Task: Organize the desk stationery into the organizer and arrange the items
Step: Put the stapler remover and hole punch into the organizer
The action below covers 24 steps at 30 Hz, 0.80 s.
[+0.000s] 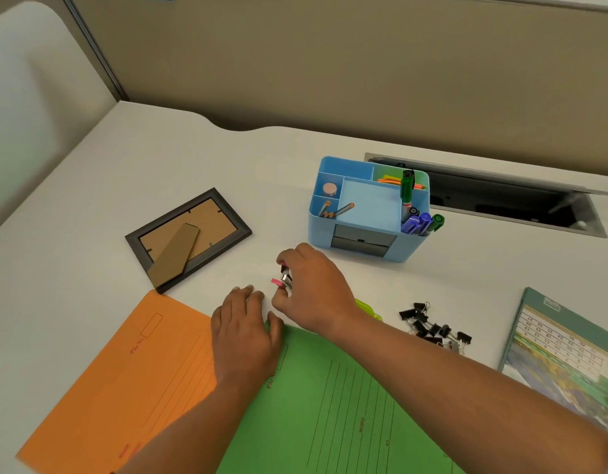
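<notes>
Two grips: right hand (314,290) pinches pink item (278,282); left hand (244,333) released, flat; organizer (412,249) beyond, binder clips (432,328) near.

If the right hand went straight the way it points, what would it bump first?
Probably the picture frame, lying face down. The right hand, pinching a small pink thing, points left and away toward it, with bare desk between.

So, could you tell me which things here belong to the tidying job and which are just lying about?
Job: blue organizer, black binder clips, small pink item pinched in the right hand.
Probably lying about: picture frame, calendar, orange folder, green folder.
</notes>
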Available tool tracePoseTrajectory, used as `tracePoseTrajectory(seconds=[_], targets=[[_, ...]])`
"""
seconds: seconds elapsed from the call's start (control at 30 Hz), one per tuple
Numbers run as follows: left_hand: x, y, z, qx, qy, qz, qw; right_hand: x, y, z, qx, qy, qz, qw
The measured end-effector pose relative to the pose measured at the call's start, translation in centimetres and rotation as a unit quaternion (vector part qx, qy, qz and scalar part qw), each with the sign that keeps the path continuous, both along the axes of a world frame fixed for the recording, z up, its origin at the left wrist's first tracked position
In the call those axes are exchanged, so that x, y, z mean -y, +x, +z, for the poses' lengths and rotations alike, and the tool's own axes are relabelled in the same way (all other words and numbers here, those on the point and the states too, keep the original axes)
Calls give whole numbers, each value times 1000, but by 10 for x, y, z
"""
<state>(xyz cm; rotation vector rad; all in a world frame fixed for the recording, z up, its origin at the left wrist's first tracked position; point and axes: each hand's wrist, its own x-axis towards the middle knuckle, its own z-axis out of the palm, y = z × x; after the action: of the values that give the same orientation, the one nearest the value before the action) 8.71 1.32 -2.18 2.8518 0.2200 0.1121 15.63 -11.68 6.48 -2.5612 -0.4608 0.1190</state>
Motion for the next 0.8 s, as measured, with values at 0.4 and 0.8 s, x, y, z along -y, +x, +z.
tracePoseTrajectory(seconds=[0.4, 0.8], targets=[[1, -2, 3, 3, -2, 0, 1000, 52, -4, 121, -23, 58, 72, 995], [1, -3, 5, 14, -16, 1, 1000, 94, 77, 207, 111, -64, 73, 989]])
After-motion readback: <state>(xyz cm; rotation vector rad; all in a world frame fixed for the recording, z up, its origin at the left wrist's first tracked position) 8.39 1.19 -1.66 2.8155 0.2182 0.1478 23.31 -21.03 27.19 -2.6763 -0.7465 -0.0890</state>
